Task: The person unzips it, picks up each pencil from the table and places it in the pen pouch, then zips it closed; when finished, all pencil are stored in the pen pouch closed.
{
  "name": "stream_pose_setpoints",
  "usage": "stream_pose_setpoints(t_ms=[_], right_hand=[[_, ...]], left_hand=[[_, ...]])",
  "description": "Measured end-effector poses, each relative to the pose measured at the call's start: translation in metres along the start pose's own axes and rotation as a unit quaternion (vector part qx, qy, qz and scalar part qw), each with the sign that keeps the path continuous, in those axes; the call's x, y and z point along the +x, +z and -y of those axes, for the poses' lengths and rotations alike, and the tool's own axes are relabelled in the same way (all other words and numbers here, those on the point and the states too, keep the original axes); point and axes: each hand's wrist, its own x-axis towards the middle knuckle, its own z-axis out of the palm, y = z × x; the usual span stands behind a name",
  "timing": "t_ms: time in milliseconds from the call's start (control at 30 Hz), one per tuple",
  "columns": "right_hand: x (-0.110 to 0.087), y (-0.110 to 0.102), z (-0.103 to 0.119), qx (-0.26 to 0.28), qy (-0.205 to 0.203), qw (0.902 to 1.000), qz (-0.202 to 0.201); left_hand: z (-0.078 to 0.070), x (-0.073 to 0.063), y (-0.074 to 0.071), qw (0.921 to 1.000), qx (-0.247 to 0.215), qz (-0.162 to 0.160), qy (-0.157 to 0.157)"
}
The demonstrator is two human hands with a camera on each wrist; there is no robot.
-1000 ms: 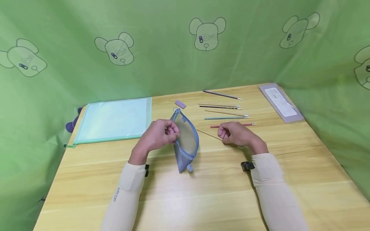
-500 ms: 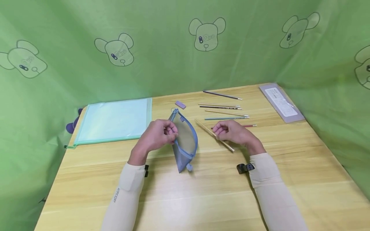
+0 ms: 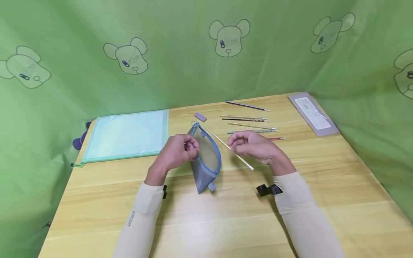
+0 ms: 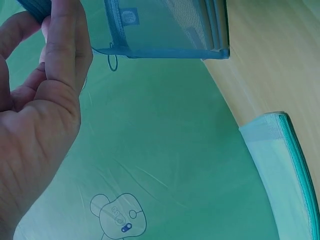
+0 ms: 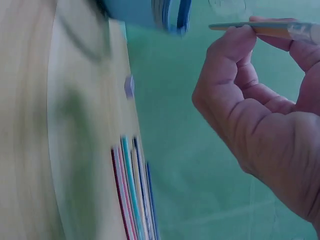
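My left hand pinches the near left edge of a blue mesh zip pouch, whose mouth gapes toward the right. In the left wrist view, thumb and fingers hold its rim at the top left, and its mesh side shows to the right. My right hand pinches a bare-wood pencil around its middle, just right of the pouch. The pencil slants above the table, its far end near the pouch's mouth. The right wrist view shows the pencil between thumb and fingertips, pointing toward the pouch.
Several pencils lie on the table beyond my right hand; a red pencil is partly hidden by it. A purple eraser sits behind the pouch. A green-edged mesh folder lies left, a mauve labelled packet far right. Green curtains surround the table.
My right hand has lifted the bare-wood pencil off the table and carried it left, turning it toward the pouch. My left hand stays at the pouch's rim.
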Motion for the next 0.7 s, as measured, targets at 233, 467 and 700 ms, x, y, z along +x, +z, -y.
stream_pose_setpoints(t_ms=[233, 467, 700], right_hand=[[0.011, 0.027, -0.003, -0.025, 0.019, 0.9995, -0.001], [0.021, 0.045, -0.010, -0.040, 0.032, 0.9959, -0.075], [0.028, 0.068, -0.012, -0.051, 0.013, 0.9919, -0.115]], left_hand=[[-0.002, 0.002, 0.010, 0.9998, 0.017, -0.007, 0.012], [-0.011, 0.006, 0.032, 0.9990, 0.032, 0.016, 0.028], [-0.008, 0.008, 0.035, 0.9988, -0.042, -0.024, 0.007]])
